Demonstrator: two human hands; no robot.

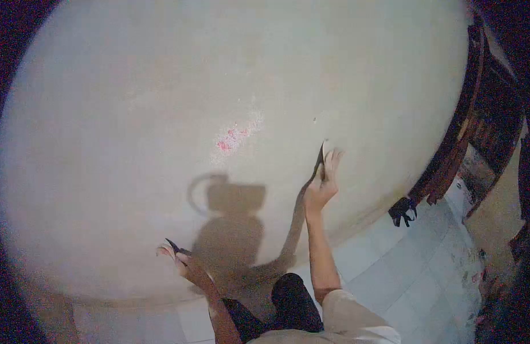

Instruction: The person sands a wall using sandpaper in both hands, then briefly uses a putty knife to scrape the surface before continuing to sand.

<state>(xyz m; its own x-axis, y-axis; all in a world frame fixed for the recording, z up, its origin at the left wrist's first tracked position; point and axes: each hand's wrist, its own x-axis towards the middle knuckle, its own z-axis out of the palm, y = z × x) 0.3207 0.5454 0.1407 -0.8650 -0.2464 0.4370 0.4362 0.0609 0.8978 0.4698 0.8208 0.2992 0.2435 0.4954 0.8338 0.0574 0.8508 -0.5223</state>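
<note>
A broad pale wall [133, 172] fills most of the head view. Near its lower left part is my left hand [180, 259], fingers stretched out and blurred at the tips. Farther up and to the right, my right hand [327, 175] is raised at the wall with its fingers extended. I make out no object in either hand. Dark shadows lie beside both hands, and the shadow of my head and body [233, 198] falls between them. Red and pinkish marks [230, 139] show on the wall above that shadow.
Pale floor tiles [385, 275] lie below the wall. At the right stands a dark brown wooden object [494, 114], with a small black item [403, 211] near its lower end. My dark-clothed legs [296, 301] are at the bottom.
</note>
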